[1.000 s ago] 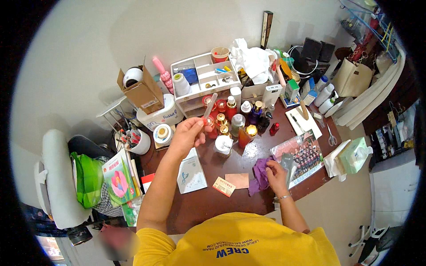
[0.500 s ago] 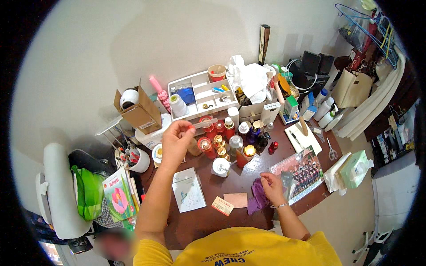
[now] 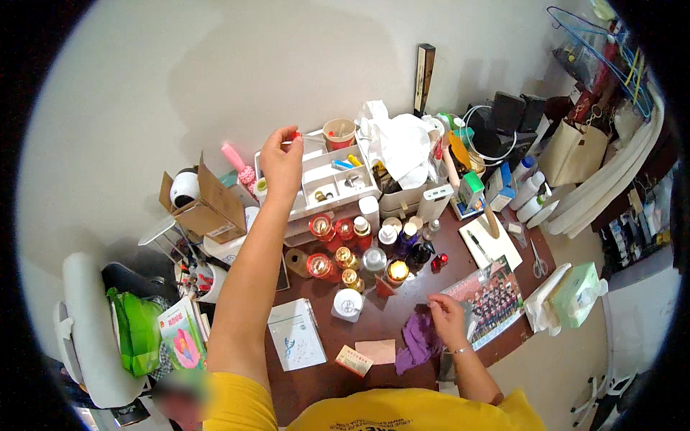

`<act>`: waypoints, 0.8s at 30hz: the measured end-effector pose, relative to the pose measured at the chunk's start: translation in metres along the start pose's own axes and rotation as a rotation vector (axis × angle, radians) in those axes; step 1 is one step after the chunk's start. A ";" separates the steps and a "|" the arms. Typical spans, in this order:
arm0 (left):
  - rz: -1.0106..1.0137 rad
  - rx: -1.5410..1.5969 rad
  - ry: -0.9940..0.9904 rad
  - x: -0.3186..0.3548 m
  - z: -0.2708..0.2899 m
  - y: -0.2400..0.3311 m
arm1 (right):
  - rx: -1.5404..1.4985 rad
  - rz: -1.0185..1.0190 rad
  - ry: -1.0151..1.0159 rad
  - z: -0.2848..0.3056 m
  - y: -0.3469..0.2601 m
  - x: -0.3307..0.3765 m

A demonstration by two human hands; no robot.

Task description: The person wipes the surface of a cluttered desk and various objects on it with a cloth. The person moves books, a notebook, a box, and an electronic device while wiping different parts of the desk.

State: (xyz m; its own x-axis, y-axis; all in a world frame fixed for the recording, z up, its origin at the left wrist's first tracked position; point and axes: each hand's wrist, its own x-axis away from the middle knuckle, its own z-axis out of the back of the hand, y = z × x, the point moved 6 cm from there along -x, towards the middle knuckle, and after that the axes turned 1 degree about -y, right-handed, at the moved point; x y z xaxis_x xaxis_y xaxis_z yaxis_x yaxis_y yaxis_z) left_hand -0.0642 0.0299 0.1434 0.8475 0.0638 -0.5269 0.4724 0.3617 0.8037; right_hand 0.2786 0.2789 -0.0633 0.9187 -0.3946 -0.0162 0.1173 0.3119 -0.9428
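Observation:
My left hand point(image 3: 282, 164) is raised over the left part of the white compartment organizer point(image 3: 298, 212), fingers pinched. It holds a thin clear stick with a red end point(image 3: 297, 136), close to the paper cup point(image 3: 339, 135) standing in the organizer's far part. My right hand point(image 3: 448, 322) is low beside a crumpled purple cloth point(image 3: 419, 343), near the edge of a group photo point(image 3: 496, 302). Its fingers are drawn together; whatever may be between them is too small to tell. Several red and gold bottles point(image 3: 321, 266) and a round white-lidded jar point(image 3: 347, 304) stand between the hands.
A white box with a blue print point(image 3: 297, 336) and a small card point(image 3: 353, 360) lie at the front. On the left are an open cardboard box point(image 3: 208, 215) and a green bag point(image 3: 136, 330). Scissors point(image 3: 537, 260) and a tissue pack point(image 3: 575, 294) are on the right.
My left hand has moved up and away from above the bottles to the organizer's far part, beside the paper cup, with the clear stick. The right hand has stayed by the purple cloth.

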 end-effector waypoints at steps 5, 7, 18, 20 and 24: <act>-0.079 -0.046 0.017 -0.033 -0.030 -0.014 | -0.065 -0.059 0.016 0.003 0.009 -0.004; -0.077 -0.046 -0.024 -0.041 -0.042 -0.025 | -0.062 -0.054 0.021 0.002 0.007 -0.006; -0.096 -0.409 -0.322 -0.047 -0.092 -0.075 | -0.077 -0.068 0.001 -0.006 0.004 0.002; -0.072 -0.397 -0.340 -0.046 -0.089 -0.089 | -0.090 -0.066 -0.010 -0.008 0.000 0.002; -0.079 -0.334 -0.336 -0.036 -0.070 -0.084 | -0.034 -0.044 -0.032 -0.008 -0.008 0.005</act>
State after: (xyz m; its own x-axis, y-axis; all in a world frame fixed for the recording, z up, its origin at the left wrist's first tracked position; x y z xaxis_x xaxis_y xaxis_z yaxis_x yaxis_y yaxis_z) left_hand -0.1515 0.0620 0.0757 0.8695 -0.2597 -0.4201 0.4813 0.6361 0.6031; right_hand 0.2788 0.2675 -0.0590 0.9247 -0.3791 0.0353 0.1453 0.2654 -0.9531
